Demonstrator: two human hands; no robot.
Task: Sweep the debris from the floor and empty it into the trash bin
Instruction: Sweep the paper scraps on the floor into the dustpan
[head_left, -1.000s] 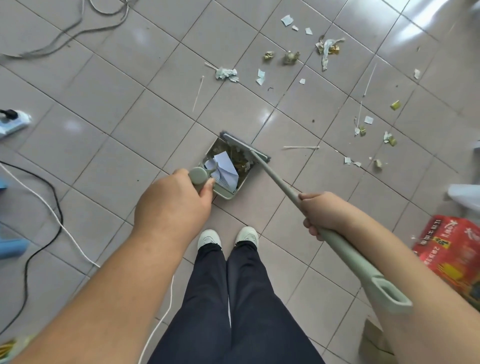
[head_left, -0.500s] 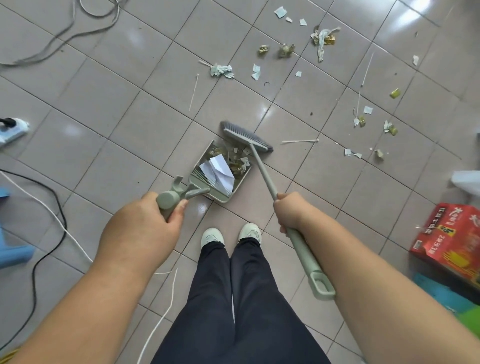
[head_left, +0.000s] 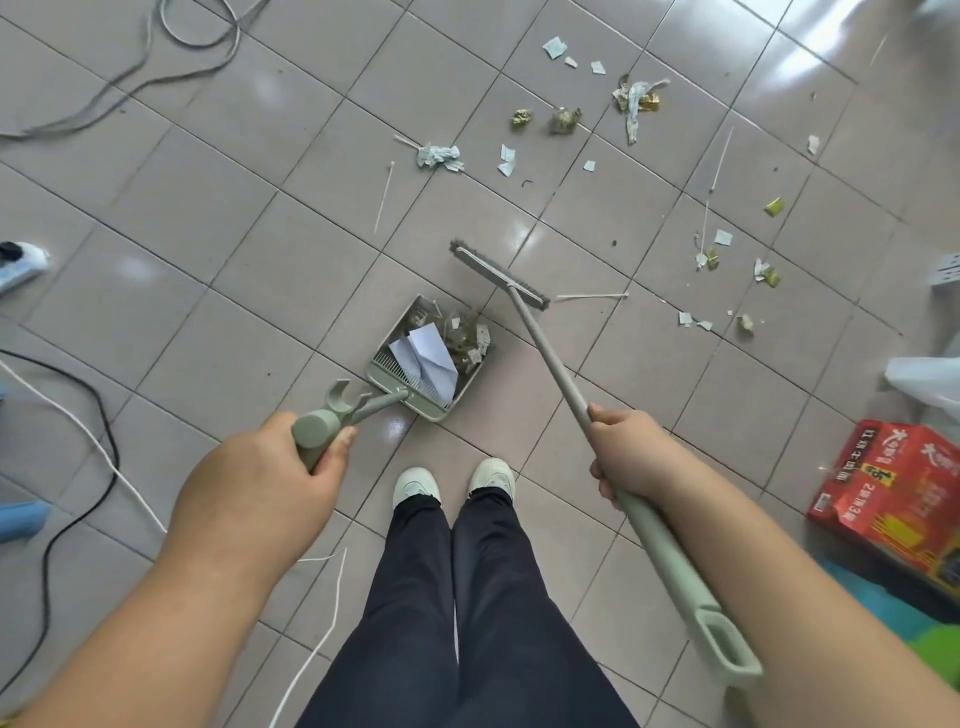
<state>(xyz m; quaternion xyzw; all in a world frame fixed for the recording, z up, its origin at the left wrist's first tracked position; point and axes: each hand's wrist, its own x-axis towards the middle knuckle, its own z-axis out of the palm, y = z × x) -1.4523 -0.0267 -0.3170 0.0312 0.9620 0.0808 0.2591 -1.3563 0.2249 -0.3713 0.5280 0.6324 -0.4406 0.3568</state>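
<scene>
While both hands grip broom and dustpan handles, the pan holds folded paper and scraps.

Both hands clenched, arms outstretched

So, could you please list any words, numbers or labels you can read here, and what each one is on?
Red box at the right edge: large yellow and white characters, too blurred and tilted to read with confidence.
Paper scraps in the dustpan: no legible print.
Power strip at the left edge: no readable marking.
Nothing else carries text.
</scene>
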